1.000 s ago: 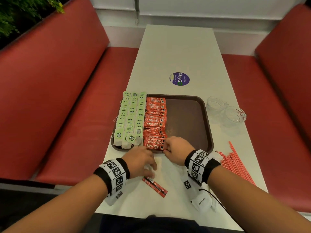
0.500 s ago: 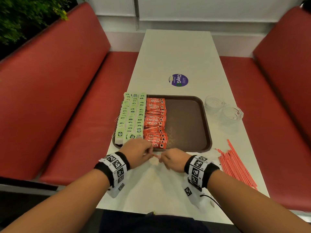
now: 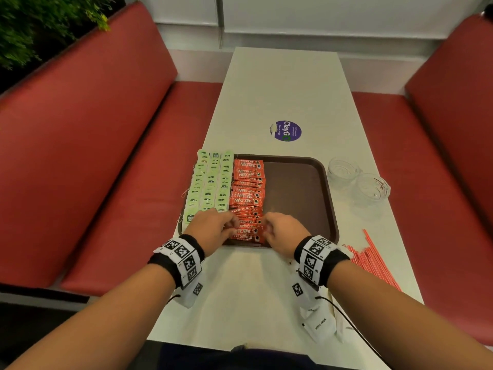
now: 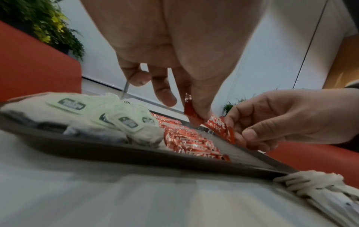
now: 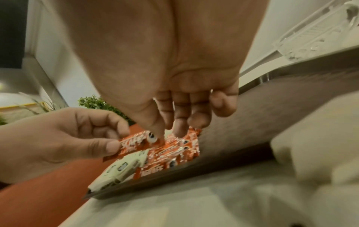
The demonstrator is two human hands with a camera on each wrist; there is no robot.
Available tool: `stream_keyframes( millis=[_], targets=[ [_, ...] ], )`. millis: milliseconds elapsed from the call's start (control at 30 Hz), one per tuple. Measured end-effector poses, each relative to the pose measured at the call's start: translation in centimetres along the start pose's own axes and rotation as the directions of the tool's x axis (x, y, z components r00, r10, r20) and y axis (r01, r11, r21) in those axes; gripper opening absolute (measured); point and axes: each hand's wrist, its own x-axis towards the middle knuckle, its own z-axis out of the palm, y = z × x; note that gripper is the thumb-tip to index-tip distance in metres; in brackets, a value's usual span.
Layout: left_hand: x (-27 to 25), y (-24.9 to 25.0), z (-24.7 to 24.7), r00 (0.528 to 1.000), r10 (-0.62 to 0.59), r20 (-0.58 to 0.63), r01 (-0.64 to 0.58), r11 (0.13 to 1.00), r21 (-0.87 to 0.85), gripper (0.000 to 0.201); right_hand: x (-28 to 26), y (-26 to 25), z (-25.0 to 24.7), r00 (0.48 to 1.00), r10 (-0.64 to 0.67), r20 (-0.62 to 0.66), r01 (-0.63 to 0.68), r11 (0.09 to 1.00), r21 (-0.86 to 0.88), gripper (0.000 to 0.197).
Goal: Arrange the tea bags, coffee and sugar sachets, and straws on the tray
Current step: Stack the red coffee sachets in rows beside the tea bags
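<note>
Both hands are over the near edge of the tray (image 3: 330, 198), left hand (image 3: 214, 231) and right hand (image 3: 282, 231) each pinching one end of a red coffee sachet (image 4: 215, 125) held level just above the coffee row (image 3: 249, 190). Half a second ago they worked on the table in front of the tray; now they've moved forward over it.

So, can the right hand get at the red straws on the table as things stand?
Probably not at once: the right hand pinches a coffee sachet together with the left hand. Once released, the straws lie unobstructed beside it.
</note>
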Motion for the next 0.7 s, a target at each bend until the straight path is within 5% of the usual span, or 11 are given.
stream_keyframes(
  millis=[100, 367, 500, 700],
  targets=[
    [0.2, -0.3, 1.1, 1.0, -0.013, 0.019, 0.011, 0.997, 0.079, 0.012, 1.0, 0.8, -0.4, 0.997, 0.074, -0.038, -0.076, 0.996, -0.056, 0.007],
    [1.0, -0.4, 3.5, 1.0, -0.012, 0.02, 0.007, 0.976, 0.216, 0.014, 4.3, -0.9, 0.6, 0.997, -0.075, 0.011, 0.074, 0.926, -0.371, 0.068],
    [1.4, -0.6, 3.8, 0.999, -0.031, 0.013, 0.027, 0.97, 0.242, 0.019, 5.2, -1.6, 1.4, 0.981, -0.096, 0.171, 0.171, 0.847, -0.503, 0.061],
    [2.2, -0.7, 3.8, 0.999, -0.028, 0.038, 0.018, 0.967, 0.253, 0.023, 5.8, -0.8, 1.1, 0.966, 0.007, 0.26, 0.134, 0.844, -0.52, 0.065]
  ],
)
